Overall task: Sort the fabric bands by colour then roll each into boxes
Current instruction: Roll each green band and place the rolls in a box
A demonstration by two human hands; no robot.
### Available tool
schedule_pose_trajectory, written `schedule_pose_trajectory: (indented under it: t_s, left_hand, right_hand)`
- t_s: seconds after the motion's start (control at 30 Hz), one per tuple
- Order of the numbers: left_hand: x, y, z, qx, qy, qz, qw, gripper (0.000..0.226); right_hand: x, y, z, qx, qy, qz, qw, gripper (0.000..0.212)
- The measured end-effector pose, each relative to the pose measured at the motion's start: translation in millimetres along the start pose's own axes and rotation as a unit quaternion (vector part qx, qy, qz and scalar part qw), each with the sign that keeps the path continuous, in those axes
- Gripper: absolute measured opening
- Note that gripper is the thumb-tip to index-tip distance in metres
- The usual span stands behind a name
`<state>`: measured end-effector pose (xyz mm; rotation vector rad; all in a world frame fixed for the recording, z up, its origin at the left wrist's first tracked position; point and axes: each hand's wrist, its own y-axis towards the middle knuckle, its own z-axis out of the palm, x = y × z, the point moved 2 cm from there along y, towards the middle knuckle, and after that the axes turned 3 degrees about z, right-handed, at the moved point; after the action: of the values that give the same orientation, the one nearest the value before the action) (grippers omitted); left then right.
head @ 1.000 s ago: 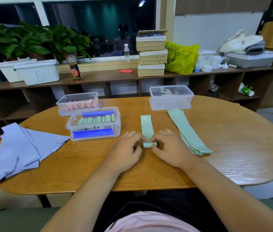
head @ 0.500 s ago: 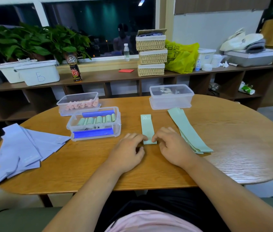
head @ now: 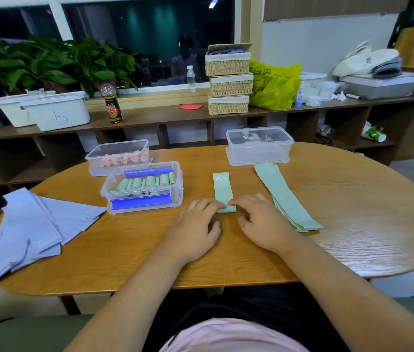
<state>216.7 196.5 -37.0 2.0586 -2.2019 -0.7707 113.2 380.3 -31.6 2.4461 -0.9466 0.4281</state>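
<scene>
Fingers [head: 209,203] of left hand [head: 195,224] and right hand [head: 261,223] curled, pinching rolled end of green band [head: 222,189].

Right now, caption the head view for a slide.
Left hand and right hand roll a green band beside the box of green rolls.
</scene>
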Motion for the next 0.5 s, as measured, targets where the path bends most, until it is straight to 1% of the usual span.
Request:
schedule_pose_trajectory:
  t_s: [0.17, 0.27, 0.33, 0.5]
  left_hand:
    - [-0.5, 4.0, 0.7, 0.008, 0.010, 0.000, 1.000, 0.048]
    - [0.8, 6.7, 1.0, 0.014, 0.010, -0.004, 1.000, 0.049]
    - [2.1, 9.6, 0.7, 0.019, 0.006, -0.010, 1.000, 0.048]
    - [4.7, 18.9, 1.4, 0.029, 0.004, -0.029, 0.999, 0.051]
  right_hand:
    - [1.5, 0.4, 2.0, 0.000, -0.031, -0.003, 1.000, 0.054]
    - [4.5, 0.5, 1.1, -0.023, -0.035, -0.026, 0.999, 0.048]
    - [5.3, 0.7, 1.6, -0.024, -0.048, -0.036, 0.998, 0.043]
    - [3.5, 6.3, 6.2, -0.013, -0.070, -0.037, 0.997, 0.043]
